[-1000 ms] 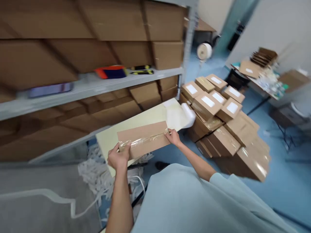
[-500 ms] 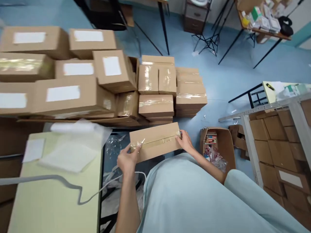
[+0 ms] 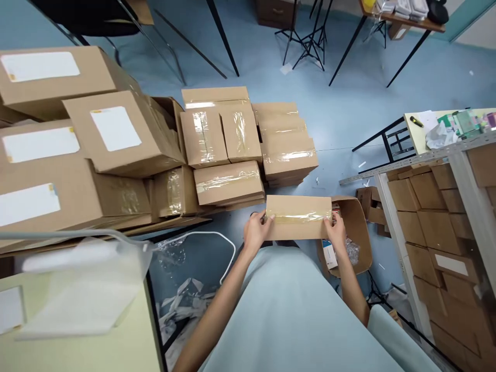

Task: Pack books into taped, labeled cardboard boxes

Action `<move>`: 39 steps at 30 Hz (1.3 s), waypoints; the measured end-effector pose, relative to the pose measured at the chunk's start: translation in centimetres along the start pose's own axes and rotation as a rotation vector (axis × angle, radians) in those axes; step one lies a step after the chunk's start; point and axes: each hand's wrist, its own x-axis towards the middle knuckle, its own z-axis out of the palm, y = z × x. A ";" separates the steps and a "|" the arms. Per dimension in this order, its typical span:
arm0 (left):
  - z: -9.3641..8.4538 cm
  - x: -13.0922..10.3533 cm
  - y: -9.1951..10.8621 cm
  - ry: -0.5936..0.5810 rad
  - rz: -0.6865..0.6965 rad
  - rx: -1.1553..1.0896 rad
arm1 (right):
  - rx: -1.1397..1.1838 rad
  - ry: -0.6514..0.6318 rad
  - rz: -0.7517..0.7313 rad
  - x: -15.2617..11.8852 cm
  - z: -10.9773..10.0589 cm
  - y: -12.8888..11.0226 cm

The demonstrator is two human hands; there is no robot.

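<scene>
A flat cardboard box (image 3: 298, 230) with a strip of clear tape along its middle is held level in front of my body. My left hand (image 3: 257, 230) grips its left end, thumb on top. At the opposite end, my right hand (image 3: 335, 231) is closed on the edge. Just behind and partly under that end stands an open carton (image 3: 354, 222) on the floor, with plastic wrap and small packs inside. Closest on the left are taped cardboard boxes (image 3: 228, 181) in a stack.
Large labelled cartons (image 3: 42, 144) pile up on the left, above a pale table (image 3: 127, 341) with white wrapping sheet (image 3: 96, 289) and a cable. A metal rack (image 3: 395, 222) full of boxes stands at right. A wooden-topped table (image 3: 403, 15) is at the back.
Both hands have carried the box to the right and levelled it from its tilt. The view has turned too, and the box's right end now overlaps the open carton.
</scene>
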 end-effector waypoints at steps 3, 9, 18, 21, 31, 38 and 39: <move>-2.4 1.6 1.2 -0.004 0.066 -0.081 | 0.005 0.030 0.020 1.3 -1.0 -3.2; -9.0 4.1 2.1 0.062 0.081 -0.277 | 0.038 0.035 -0.051 3.6 -1.3 -12.5; -20.7 5.9 1.9 0.335 0.038 -0.231 | 0.049 -0.161 -0.140 4.2 0.5 -26.6; -23.9 6.2 2.7 0.477 0.008 -0.113 | 0.060 -0.245 -0.224 5.5 1.6 -29.8; -27.9 15.2 5.4 0.751 -0.036 -0.209 | 0.299 -0.310 -0.599 17.8 8.6 -37.9; -27.4 25.5 4.8 0.843 -0.173 -0.429 | 0.130 -0.272 -0.841 24.5 18.3 -39.8; -26.9 26.0 4.1 0.860 -0.188 -0.453 | 0.133 -0.282 -0.852 24.6 19.4 -39.5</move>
